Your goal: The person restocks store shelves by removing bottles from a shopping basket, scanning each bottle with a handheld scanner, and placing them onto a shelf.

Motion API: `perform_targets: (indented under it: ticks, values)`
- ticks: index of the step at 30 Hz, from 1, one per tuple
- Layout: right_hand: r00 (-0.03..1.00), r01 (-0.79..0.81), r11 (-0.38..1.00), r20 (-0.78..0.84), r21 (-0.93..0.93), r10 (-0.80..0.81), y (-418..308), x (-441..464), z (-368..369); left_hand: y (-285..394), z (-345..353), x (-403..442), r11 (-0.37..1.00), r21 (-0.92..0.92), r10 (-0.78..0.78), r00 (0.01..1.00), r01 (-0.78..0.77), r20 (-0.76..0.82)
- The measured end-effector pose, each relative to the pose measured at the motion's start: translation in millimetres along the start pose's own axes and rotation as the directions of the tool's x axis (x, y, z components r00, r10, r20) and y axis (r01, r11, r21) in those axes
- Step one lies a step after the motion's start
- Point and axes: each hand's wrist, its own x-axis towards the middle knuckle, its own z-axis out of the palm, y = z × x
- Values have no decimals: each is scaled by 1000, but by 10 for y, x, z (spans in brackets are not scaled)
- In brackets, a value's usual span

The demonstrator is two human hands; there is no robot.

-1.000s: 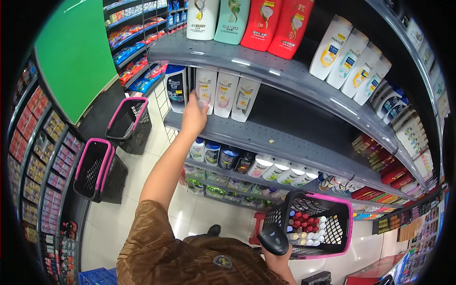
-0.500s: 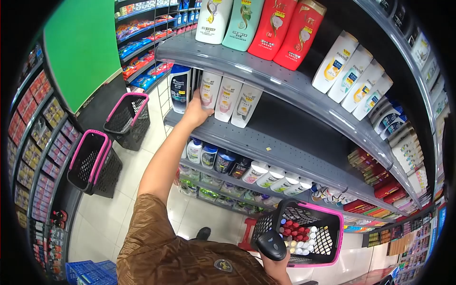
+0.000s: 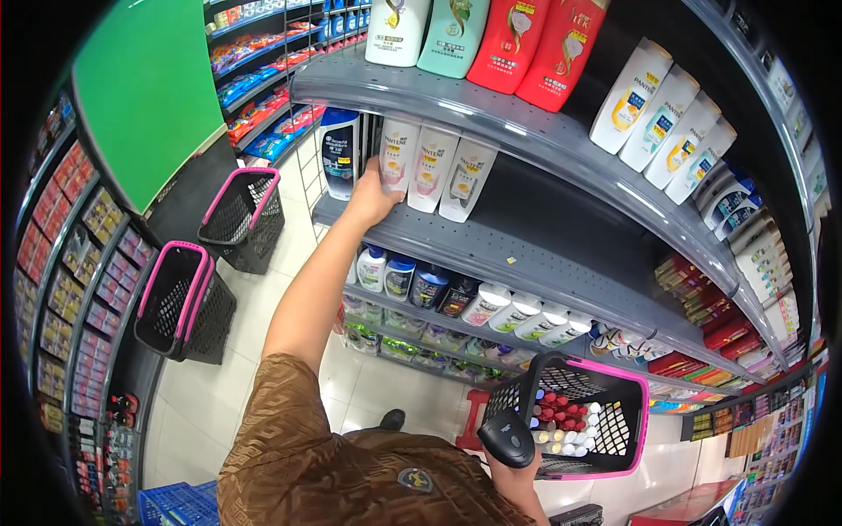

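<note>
My left hand (image 3: 373,197) reaches onto the middle shelf (image 3: 474,241), its fingers round the lower left side of a white Pantene bottle (image 3: 396,156). Two similar upright bottles, one with a pink mark (image 3: 432,168) and one with a grey mark (image 3: 467,180), stand just right of it. A dark blue and white bottle (image 3: 338,153) is to the left of my hand. Low in the view, my right hand (image 3: 516,478) is closed round a black handheld scanner (image 3: 506,438), beside a black basket with a pink rim (image 3: 645,421) that holds many small capped bottles.
On the upper shelf (image 3: 421,88) stand white, green and red bottles, with tilted-looking Pantene bottles (image 3: 631,96) at the right. More bottles line the lower shelf (image 3: 487,305). Two black baskets with pink handles (image 3: 241,219) stand on the floor at the left, near a blue crate (image 3: 180,504).
The whole view has shifted slightly. My left hand stays at the same white bottle, and the bottles keep their order. My right hand still holds the scanner.
</note>
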Motion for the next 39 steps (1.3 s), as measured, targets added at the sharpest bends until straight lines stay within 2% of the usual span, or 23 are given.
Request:
perform_targets:
  ticks: [3,6,11,13,14,15,17,19,20,21,22,23,24,25,27,28,30,33,35,36,37,38,39]
  values:
    - [998,-53,997,-25,62,55,-44,-15,44,5,15,1,999,-4,33,999,-33,-21]
    - [998,-66,997,-13,43,67,-50,-62,16,70,-5,-19,1000,-11,-16,1000,16,3]
    - [996,-86,995,-14,47,87,35,-117,-93,-65,14,26,999,-3,35,998,-35,55]
    - [997,-82,996,-10,23,82,84,-145,-176,111,-56,-81,994,94,66,998,-64,-20]
    - [998,-63,998,5,-5,63,111,-177,-203,249,-128,-193,995,103,-7,1000,6,14]
    - [997,-71,997,-6,1,71,136,-220,-215,305,-104,-335,994,105,-1,1000,-2,27]
    - [998,-62,998,-30,22,62,181,-245,-244,386,-81,-663,973,220,98,988,-69,-123]
    - [991,-104,993,-74,63,109,191,-278,-263,432,172,-1221,936,159,336,931,-314,-144]
    - [982,-141,986,-110,92,151,202,-293,-282,597,346,-1556,932,57,363,920,-359,-147]
    - [980,-149,983,-116,103,160,234,-327,-335,666,556,-1907,957,-114,265,964,-267,-33]
    - [967,-214,971,-120,107,226,281,-376,-419,679,813,-2238,918,-119,379,925,-377,-12]
    - [949,-281,954,-120,109,293,302,-433,-490,781,1024,-2530,912,-293,331,937,-288,112]
    - [964,-198,977,-163,75,208,225,-382,-550,789,1272,-2820,908,-391,268,925,-149,271]
    - [958,-217,973,-175,78,228,227,-367,-601,939,1365,-2966,908,-396,268,918,-139,292]
    - [932,-191,970,-282,152,228,257,-429,-787,1255,1632,-3270,899,-434,221,795,58,564]
    - [901,-197,963,-353,186,253,350,-507,-876,1339,1793,-3359,919,-391,224,750,50,622]
    - [860,-271,957,-420,103,289,472,-657,-1190,1492,2157,-3489,905,-426,279,762,-5,584]
    - [787,-341,937,-523,73,327,893,-1042,-1588,1670,2631,-3567,885,-425,185,696,189,694]
    - [689,-272,908,-594,320,416,924,-1127,-1819,1777,2975,-3682,869,-407,147,639,281,755]
    - [670,-179,927,-649,330,360,1057,-1202,-1894,1830,3110,-3752,884,-362,124,599,297,791]
    - [660,-194,921,-650,337,377,1145,-1291,-2011,1895,3257,-3824,899,-314,96,562,306,822]
    - [623,-194,892,-651,407,433,1215,-1367,-2114,1954,3443,-3932,877,-346,141,511,333,848]
    - [586,-187,858,-647,478,488,1276,-1430,-2203,2056,3615,-4025,911,-277,127,430,306,894]
